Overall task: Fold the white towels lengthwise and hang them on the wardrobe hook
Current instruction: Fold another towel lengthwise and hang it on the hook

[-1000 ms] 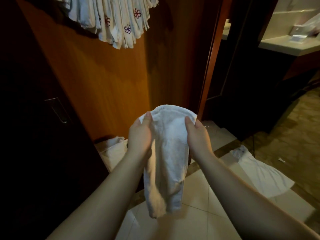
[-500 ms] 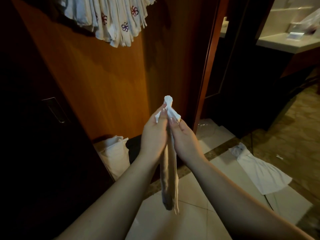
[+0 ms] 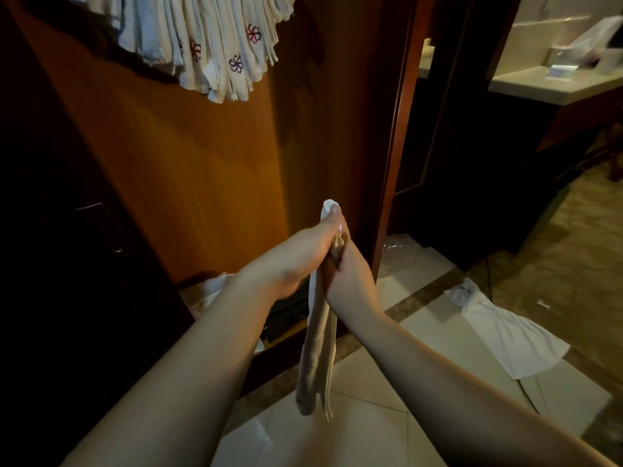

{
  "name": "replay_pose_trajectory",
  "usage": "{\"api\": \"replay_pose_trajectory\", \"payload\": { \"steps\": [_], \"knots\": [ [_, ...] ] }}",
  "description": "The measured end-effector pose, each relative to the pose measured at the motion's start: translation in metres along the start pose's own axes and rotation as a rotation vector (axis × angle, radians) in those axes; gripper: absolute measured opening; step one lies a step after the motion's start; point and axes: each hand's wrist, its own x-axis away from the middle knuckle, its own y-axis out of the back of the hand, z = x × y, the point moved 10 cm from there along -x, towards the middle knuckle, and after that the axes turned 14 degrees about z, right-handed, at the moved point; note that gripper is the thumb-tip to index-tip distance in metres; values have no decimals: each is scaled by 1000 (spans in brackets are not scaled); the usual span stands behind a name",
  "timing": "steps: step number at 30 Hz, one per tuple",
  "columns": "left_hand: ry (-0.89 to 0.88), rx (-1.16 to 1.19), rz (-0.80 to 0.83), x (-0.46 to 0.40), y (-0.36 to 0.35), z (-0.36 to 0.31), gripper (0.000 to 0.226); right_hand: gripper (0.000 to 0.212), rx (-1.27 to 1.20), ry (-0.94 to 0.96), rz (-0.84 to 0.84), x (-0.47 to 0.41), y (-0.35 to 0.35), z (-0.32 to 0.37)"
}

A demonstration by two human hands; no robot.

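Below the hung towels [image 3: 202, 45]: left hand [image 3: 296, 261] and right hand [image 3: 350, 271] pinching the folded towel [image 3: 318, 348] between them (hanging narrow, floorward). Keep edges aligned, lift toward hook unseen above.

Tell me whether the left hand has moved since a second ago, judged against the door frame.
Yes. The left hand has swung right, toward the door frame, closing onto the right hand with the towel folded narrow between them.
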Motion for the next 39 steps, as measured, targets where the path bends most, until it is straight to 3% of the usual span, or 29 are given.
{"api": "replay_pose_trajectory", "payload": {
  "steps": [4,8,10,12,13,16,18,20,23,26,28,31,35,39],
  "knots": [
    [59,-38,-58,2,19,4,67,42,-72,-8,-2,-10,9,-6],
    [-159,64,-484,21,77,-1,38,48,-49,7,7,-30,35,8],
    [-181,30,-570,24,94,2,61,45,-43,42,49,-38,46,26],
    [-176,157,-436,9,95,13,89,35,-152,96,129,-45,52,46],
    [-175,217,-337,2,92,17,93,30,-227,121,168,-47,56,56],
    [-185,247,-100,-11,78,15,65,30,-441,150,262,-55,68,80],
    [-221,257,-27,-16,69,8,46,29,-567,151,298,-61,79,90],
    [-254,291,-3,-18,63,-3,42,31,-676,140,316,-67,93,94],
    [-294,389,41,-20,52,-23,60,50,-921,115,346,-72,110,74],
    [-329,475,59,-22,47,-46,62,80,-1089,34,554,-57,86,32],
    [-341,583,37,-24,52,-56,56,89,-1082,-71,619,-41,57,-10],
    [-301,600,-42,-24,69,-65,55,74,-1036,-155,654,-20,16,-53],
    [-271,552,-130,-22,90,-77,50,91,-517,-167,546,-15,12,-60],
    [-286,568,-130,-19,104,-86,50,90,-288,-66,431,-20,30,-29]
  ]
}}
